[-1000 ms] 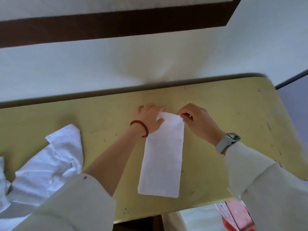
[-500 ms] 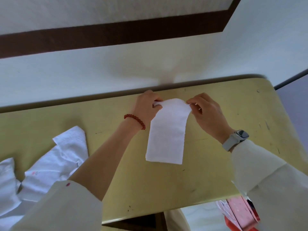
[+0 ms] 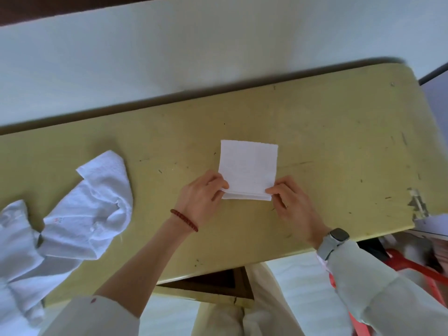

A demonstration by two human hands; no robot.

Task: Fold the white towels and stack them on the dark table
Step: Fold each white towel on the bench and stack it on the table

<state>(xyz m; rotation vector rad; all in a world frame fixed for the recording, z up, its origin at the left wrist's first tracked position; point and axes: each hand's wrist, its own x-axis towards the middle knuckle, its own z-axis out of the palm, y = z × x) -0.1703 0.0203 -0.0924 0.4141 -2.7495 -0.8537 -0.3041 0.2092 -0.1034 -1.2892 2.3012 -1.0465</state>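
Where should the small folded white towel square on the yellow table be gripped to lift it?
Probably at its near edge, from the person's side. The small folded white towel square lies flat, its layers meeting along that edge. The left hand and right hand pinch its two near corners, which should keep the fold shut.

Pale wall [image 3: 169, 57] with dark band [image 3: 36, 10], scuffed yellow-green tabletop [image 3: 327, 141]

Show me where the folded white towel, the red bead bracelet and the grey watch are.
folded white towel [image 3: 248, 166], head view, middle of its top layer.
red bead bracelet [image 3: 184, 219], head view, beads on the left wrist.
grey watch [image 3: 339, 235], head view, its dark face on the right wrist.
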